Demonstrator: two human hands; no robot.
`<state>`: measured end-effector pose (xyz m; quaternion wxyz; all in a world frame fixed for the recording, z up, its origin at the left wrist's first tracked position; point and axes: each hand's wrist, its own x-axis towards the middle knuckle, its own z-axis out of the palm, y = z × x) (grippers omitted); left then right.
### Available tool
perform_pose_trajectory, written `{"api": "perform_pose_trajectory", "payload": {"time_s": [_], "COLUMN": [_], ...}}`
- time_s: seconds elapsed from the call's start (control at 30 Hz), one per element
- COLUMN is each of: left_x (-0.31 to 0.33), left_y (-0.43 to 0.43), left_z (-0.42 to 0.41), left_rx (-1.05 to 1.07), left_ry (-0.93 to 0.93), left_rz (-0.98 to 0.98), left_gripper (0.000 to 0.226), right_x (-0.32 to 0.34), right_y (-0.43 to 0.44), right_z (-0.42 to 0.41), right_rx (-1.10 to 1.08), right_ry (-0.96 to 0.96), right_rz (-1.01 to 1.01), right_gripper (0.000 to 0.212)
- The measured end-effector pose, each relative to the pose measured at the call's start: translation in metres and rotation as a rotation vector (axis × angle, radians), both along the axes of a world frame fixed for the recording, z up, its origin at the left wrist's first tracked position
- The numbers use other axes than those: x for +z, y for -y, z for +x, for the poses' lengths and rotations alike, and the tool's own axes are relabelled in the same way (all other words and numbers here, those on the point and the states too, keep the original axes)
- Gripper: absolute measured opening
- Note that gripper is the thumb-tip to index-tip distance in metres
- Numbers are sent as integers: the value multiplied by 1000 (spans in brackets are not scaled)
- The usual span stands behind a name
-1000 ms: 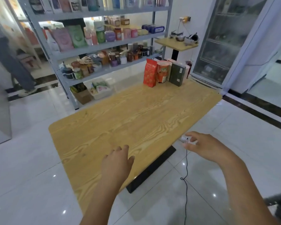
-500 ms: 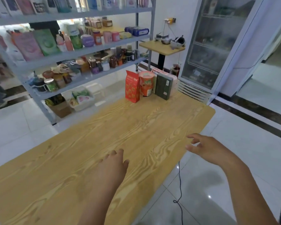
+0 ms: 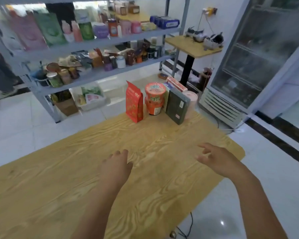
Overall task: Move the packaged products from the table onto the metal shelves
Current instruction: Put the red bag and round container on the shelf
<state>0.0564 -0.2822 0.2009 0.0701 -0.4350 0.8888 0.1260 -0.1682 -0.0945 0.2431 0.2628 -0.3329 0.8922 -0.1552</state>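
Note:
At the far end of the wooden table (image 3: pixel 76 187) stands a cluster of packaged products: a red pouch (image 3: pixel 134 102), two stacked orange noodle cups (image 3: pixel 154 99), a dark green box (image 3: pixel 177 106), a pink pack (image 3: pixel 191 100) and a red-and-white box (image 3: pixel 175 83) behind. My left hand (image 3: pixel 116 165) hovers over the table's middle, fingers relaxed, holding nothing. My right hand (image 3: pixel 216 156) floats over the right part of the table with spread fingers, also holding nothing. Both hands are well short of the products. Grey metal shelves (image 3: pixel 100 43) full of goods stand beyond the table.
A glass-door fridge (image 3: pixel 254 54) stands at the right. A small wooden side table (image 3: pixel 192 46) with gadgets sits between shelves and fridge. Boxes and a white bin (image 3: pixel 90 99) lie under the bottom shelf. A black cable (image 3: pixel 190 226) trails on the tiled floor.
The view has advanced toward the table's far end; the products and shelves appear larger and closer. Both hands have moved forward over the tabletop, the right one from beside the edge to above it.

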Motion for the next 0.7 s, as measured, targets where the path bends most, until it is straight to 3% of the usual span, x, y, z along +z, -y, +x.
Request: {"api": "perform_pose_trajectory", "payload": {"time_s": [0.3, 0.47, 0.6, 0.7], "left_x": [-14, -15, -11, -13], "left_y": [61, 130, 202, 247], "left_z": [-89, -130, -182, -220], "left_rx": [212, 373, 286, 129], "left_ry": [65, -146, -353, -276], "left_rz": [59, 66, -176, -252], "left_gripper": [44, 69, 104, 102], "right_x": [-28, -50, -65, -80], "right_y": [98, 181, 259, 320], "right_z": [-116, -141, -153, -164], "right_rx": [239, 286, 320, 414], "right_ry": [-70, -145, -334, -491], "right_rz": [-2, -123, -233, -247], "right_gripper": [54, 63, 90, 109]}}
